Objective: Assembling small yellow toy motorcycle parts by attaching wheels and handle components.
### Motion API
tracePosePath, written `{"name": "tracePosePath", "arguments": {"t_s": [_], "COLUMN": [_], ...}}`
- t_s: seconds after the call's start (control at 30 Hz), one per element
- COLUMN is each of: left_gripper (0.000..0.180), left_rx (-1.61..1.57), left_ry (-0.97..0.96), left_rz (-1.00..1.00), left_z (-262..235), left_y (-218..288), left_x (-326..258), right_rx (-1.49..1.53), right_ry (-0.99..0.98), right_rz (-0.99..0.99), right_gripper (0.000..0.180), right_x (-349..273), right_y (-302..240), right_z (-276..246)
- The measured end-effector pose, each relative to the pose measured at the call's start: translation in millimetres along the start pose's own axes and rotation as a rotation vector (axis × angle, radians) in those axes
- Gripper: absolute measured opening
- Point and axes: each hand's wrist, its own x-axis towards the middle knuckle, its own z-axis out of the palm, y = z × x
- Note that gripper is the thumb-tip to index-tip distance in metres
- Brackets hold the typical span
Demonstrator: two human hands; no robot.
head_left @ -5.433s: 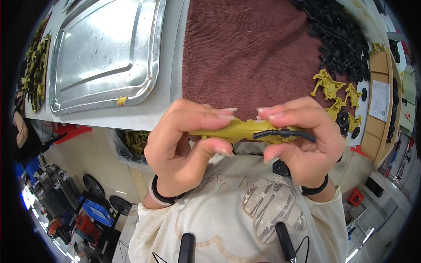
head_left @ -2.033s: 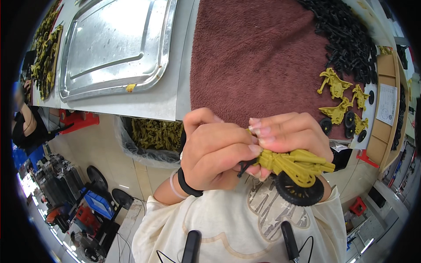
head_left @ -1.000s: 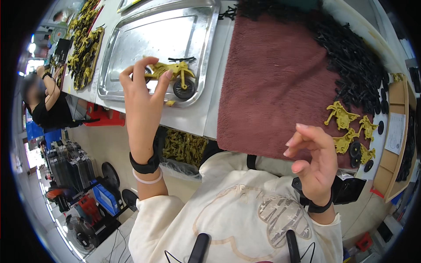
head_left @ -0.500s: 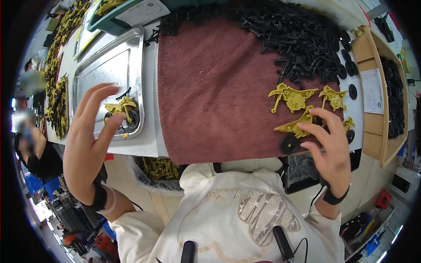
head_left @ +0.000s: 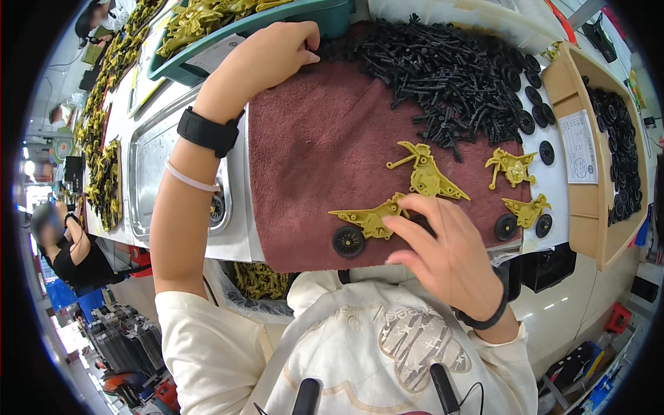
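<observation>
My left hand (head_left: pixel 277 55) reaches to the mat's far left corner, fingers curled down at the edge of the black parts; what they pinch is hidden. My right hand (head_left: pixel 453 259) has its fingertips on a yellow toy motorcycle body half (head_left: pixel 370 220) lying on the red-brown mat (head_left: pixel 311 152), thumb held apart. A black wheel (head_left: pixel 348 241) sits at the left end of that half, and another dark round part shows under my fingers. Just beyond lies a second yellow body half (head_left: pixel 430 176). Two more yellow halves (head_left: pixel 512 167) rest at the mat's right edge, the nearer between two wheels.
Black small parts (head_left: pixel 449 76) are heaped along the mat's far side, with loose wheels (head_left: pixel 532 97) to their right. A tan box (head_left: pixel 581 200) of wheels stands at right, a green bin (head_left: pixel 207 52) of yellow parts at far left. My left arm partly covers a metal tray (head_left: pixel 145 166).
My left hand has gone from above the metal tray to the mat's far left corner. My right hand and the yellow body half have shifted left along the mat.
</observation>
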Motion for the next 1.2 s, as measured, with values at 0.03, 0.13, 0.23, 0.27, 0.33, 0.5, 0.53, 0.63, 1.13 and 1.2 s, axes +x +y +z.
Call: {"name": "tracePosePath", "arguments": {"t_s": [0.03, 0.13, 0.23, 0.27, 0.33, 0.5, 0.53, 0.63, 1.13, 1.2], "left_gripper": [0.019, 0.024, 0.030, 0.030, 0.029, 0.027, 0.026, 0.022, 0.015, 0.011], "left_rx": [-0.107, -0.042, 0.011, 0.060, 0.097, 0.183, 0.173, 0.123, -0.159, -0.490], "left_ry": [-0.003, 0.022, 0.098, 0.165, 0.172, 0.132, 0.101, 0.079, 0.229, 0.011], "left_rz": [0.028, 0.109, 0.079, 0.088, 0.085, 0.064, 0.040, -0.007, 0.041, -0.232], "left_z": [5, 25, 41, 45, 47, 41, 41, 40, 1, -16], "left_y": [-11, -25, -15, -15, -18, -13, -11, -9, 11, 34], "left_x": [4, -2, 2, 4, 7, 14, 17, 17, -46, -75], "right_rx": [0.000, -0.003, -0.031, -0.036, -0.141, -0.223, -0.227, -0.277, -0.253, -0.169], "right_ry": [0.014, 0.082, 0.118, 0.116, 0.063, -0.072, -0.075, -0.143, 0.139, 0.130], "right_rz": [0.002, 0.044, 0.107, 0.108, 0.085, -0.086, -0.085, -0.202, -0.053, 0.036], "right_gripper": [0.045, 0.038, 0.034, 0.034, 0.033, 0.024, 0.024, 0.020, 0.013, 0.018], "right_x": [-3, -10, -11, -9, -2, 43, 56, 98, 118, 99], "right_y": [2, 16, 23, 25, 26, 47, 55, 81, 76, 48], "right_z": [-10, -30, -54, -60, -72, -89, -89, -78, -60, -69]}}
